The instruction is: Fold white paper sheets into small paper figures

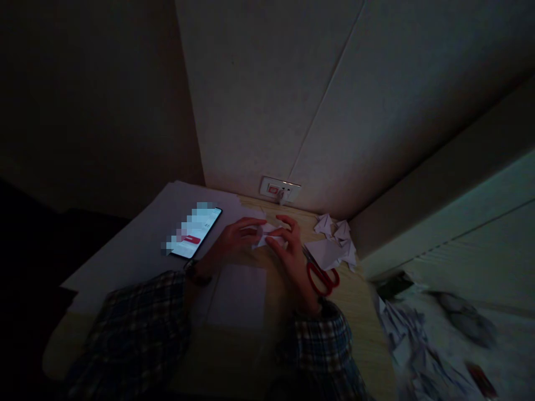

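My left hand (237, 236) and my right hand (292, 253) meet over a small folded piece of white paper (270, 235) on a wooden table (355, 301). The fingers of both hands pinch the paper from opposite sides. A plain white sheet (240, 292) lies flat just in front of my hands. Both sleeves are plaid. The room is dim.
A lit phone (194, 231) lies on large white sheets (137, 250) to the left. Red-handled scissors (321, 278) rest by my right wrist. Folded paper pieces (334, 242) pile at the back right. A wall socket (279, 190) sits behind. Paper scraps (409, 345) litter the lower right.
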